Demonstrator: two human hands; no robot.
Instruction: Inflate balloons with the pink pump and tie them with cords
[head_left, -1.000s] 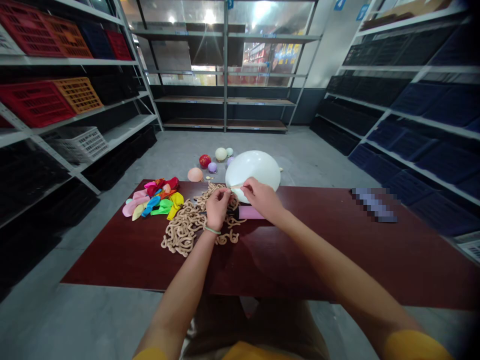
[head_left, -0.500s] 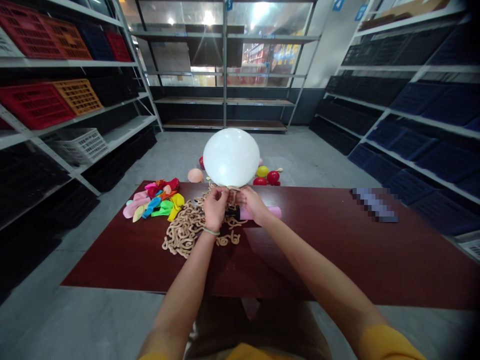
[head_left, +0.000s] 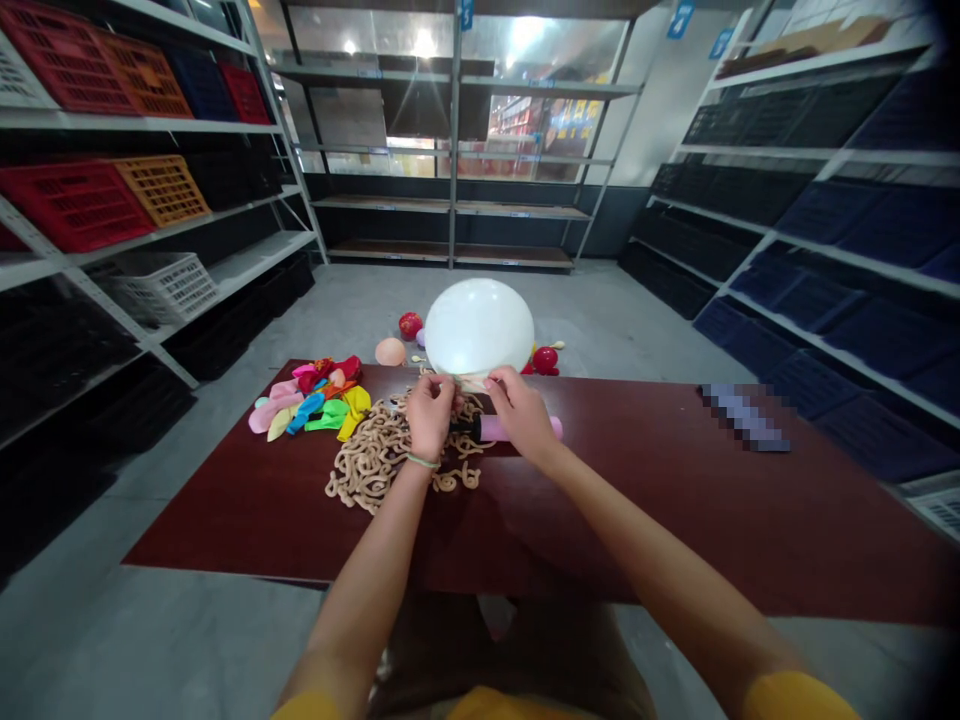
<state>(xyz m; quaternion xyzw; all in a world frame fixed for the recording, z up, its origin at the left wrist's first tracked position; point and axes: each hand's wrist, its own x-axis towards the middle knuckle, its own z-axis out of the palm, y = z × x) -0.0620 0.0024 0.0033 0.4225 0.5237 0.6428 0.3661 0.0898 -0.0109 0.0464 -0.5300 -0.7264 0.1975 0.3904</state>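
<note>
An inflated white balloon (head_left: pixel 478 326) stands upright above the far edge of the dark red table (head_left: pixel 600 510). My left hand (head_left: pixel 430 413) and my right hand (head_left: pixel 519 411) are both pinched closed on the balloon's neck, just under its body. A pink hand pump (head_left: pixel 525 428) lies on the table beneath my right hand. A heap of tan rubber bands (head_left: pixel 373 455) lies under and left of my left hand. Beside it sits a pile of uninflated coloured balloons (head_left: pixel 313 403).
Several small inflated balloons (head_left: pixel 409 325) lie on the grey floor beyond the table. Metal shelves with red, orange and white crates (head_left: pixel 112 190) line the left side; dark bins fill the shelves on the right. A blurred object (head_left: pixel 744 417) lies on the table's right part.
The white balloon swung from lying to the right up to upright over my hands, then dropped slightly. My right hand moved in to the neck beside my left.
</note>
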